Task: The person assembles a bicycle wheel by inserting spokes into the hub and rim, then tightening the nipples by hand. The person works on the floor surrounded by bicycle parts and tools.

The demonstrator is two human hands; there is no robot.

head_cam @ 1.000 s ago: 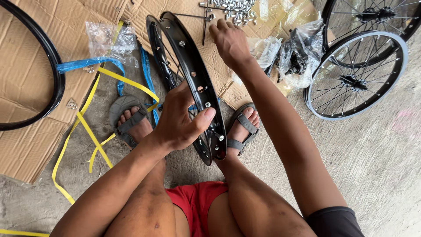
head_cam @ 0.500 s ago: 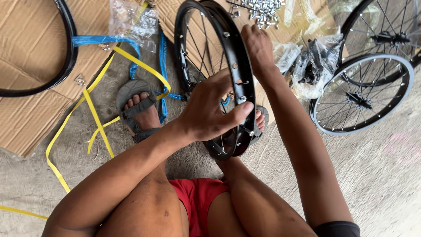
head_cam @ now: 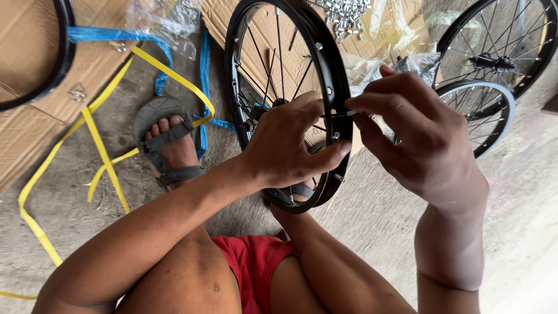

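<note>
Far to the left of your left hand, a black rim lies on flattened cardboard, with yellow strapping and blue strapping trailing over the concrete toward your sandalled foot.

Your left hand is clenched around the near edge of the black bicycle wheel, thumb laid across the rim's outer face, fingers inside among the spokes. The wheel stands upright on its edge between your feet, directly ahead of your knees and red shorts.

Just right of that thumb, your right hand pinches a small metal piece, probably a spoke nipple, with its tip at the rim wall beside a spoke hole. Judged from this pose, the step in hand is seating a nipple through the rim onto a spoke end; the next move would call for aligning it squarely with the hole and turning it while the left hand keeps the rim from rolling.

Above your right hand, a heap of loose silver nipples sits on cardboard, in no container. Behind your right fingers, clear plastic bags lie crumpled; their contents cannot be told. Farther right rest a black spoked wheel and a white-rimmed wheel.
</note>
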